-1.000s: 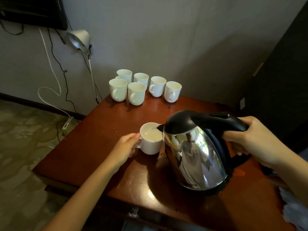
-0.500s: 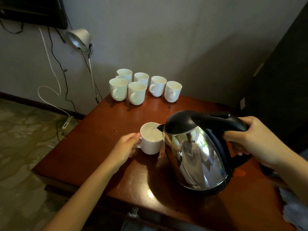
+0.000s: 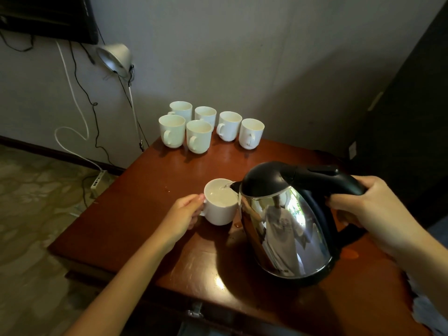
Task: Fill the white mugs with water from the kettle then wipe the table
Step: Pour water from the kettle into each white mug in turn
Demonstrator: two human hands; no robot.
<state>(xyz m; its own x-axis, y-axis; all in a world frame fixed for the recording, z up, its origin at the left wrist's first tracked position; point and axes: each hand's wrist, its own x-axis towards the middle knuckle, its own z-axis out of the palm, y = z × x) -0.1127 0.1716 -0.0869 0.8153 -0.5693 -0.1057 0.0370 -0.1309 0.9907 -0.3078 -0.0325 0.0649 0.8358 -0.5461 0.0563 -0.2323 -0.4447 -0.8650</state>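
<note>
Pouring stage, head view. The near mug [image 3: 220, 204] stands on the table [image 3: 135, 214], near its middle and on the person's left, with pale water visible inside, well up the wall but short of the rim. The kettle [image 3: 286, 229], chrome body with black lid and handle, is tilted toward it, its spout [image 3: 234, 186] over the mug's right rim and water passing from one to the other. The left hand [image 3: 180, 214] holds the mug by its handle side, fingers curled round it and thumb near the rim. The right hand [image 3: 363, 204] is wrapped round the kettle's black handle and bears the tilt.

Six further white mugs [image 3: 198, 135] stand upright in a cluster at the far edge of the table, well apart from the pour. Whether any of them holds water cannot be told at this angle.

A small puddle [image 3: 238, 224] lies just beside the foot of the near mug, and a few drops [image 3: 167, 190] lie to its left.

Judged state of the task: one mug is nearly filled, the far six are of unknown fill, and wiping is not yet begun. A pale, cloth-like object [image 3: 426, 311] shows at the lower right edge, too little of it visible to identify.
</note>
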